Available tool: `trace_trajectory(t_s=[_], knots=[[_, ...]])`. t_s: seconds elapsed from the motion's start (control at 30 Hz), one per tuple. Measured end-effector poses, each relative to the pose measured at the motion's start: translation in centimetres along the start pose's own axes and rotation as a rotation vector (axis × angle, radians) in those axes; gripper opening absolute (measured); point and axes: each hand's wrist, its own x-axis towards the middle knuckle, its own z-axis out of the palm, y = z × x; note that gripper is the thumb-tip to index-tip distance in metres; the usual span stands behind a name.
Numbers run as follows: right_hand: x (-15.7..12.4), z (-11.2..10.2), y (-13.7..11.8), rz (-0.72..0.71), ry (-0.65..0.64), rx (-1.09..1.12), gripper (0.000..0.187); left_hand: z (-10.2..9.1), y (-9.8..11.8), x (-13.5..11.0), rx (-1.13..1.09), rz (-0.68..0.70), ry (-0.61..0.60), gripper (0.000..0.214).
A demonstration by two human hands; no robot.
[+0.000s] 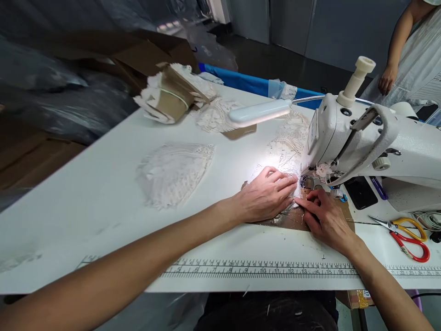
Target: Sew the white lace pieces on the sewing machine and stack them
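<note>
My left hand (pixel 270 195) lies flat on white lace fabric (pixel 287 161) just left of the sewing machine's needle, fingers stretched out and pressing it down. My right hand (pixel 324 216) rests close in front of the needle area. Its index fingertip touches the near edge of the lace, while the thumb sits apart and the other fingers bend. The white sewing machine (pixel 330 133) stands over the work, its presser foot beside my left fingertips. Part of the lace is hidden under my left hand. Beneath both hands lies a brown, partly shiny sheet (pixel 292 218).
A lace cup-shaped piece (pixel 177 172) lies left on the white table (pixel 113 220). Behind it sits a tied lace bundle (pixel 172 94). A lamp (pixel 260 113) lights the needle. Right are scissors (pixel 408 234) and a phone (pixel 360 192). Another person's hand (pixel 388 79) shows at the back right.
</note>
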Motion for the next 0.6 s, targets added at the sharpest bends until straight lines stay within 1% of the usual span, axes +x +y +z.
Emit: trace_trajectory(t_s=[0.6], knots=[[-0.08,0.14,0.06,0.002,0.002,-0.025,0.039,0.15,-0.10,0.00,-0.024,-0.010,0.012,0.027]])
